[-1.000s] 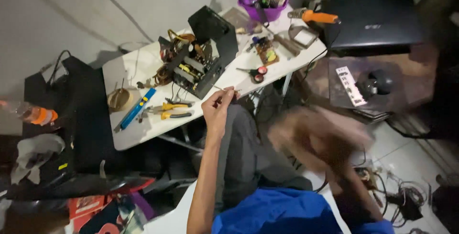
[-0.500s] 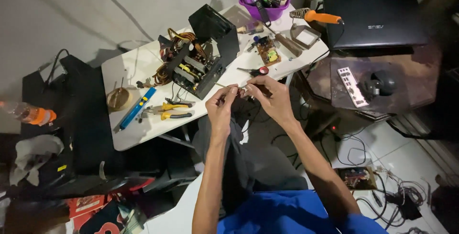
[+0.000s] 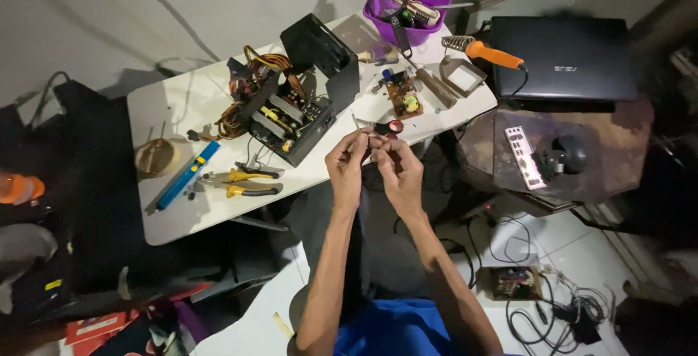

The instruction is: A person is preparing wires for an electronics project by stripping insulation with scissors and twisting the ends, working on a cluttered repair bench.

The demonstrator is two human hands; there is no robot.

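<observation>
My left hand (image 3: 347, 163) and my right hand (image 3: 396, 168) meet fingertip to fingertip just off the front edge of the white table (image 3: 182, 105). Both pinch a thin wire (image 3: 355, 122) whose end sticks up toward the table; what else lies between the fingers is too small to tell. Just beyond the fingertips, a small red and black round part (image 3: 393, 127) rests on the table edge. An opened black power supply (image 3: 298, 109) with exposed coils and wires stands behind my left hand.
On the table are yellow-handled pliers (image 3: 243, 183), a blue pen-shaped tool (image 3: 185, 176), a small circuit board (image 3: 403, 98), an orange-handled soldering iron (image 3: 494, 54) and a purple bowl (image 3: 407, 7). A closed laptop (image 3: 567, 54) lies at right, with cables (image 3: 552, 309) on the floor.
My right hand, a blur low at the right one second ago, has come up to join my left hand at the table edge. The left hand has stayed about where it was.
</observation>
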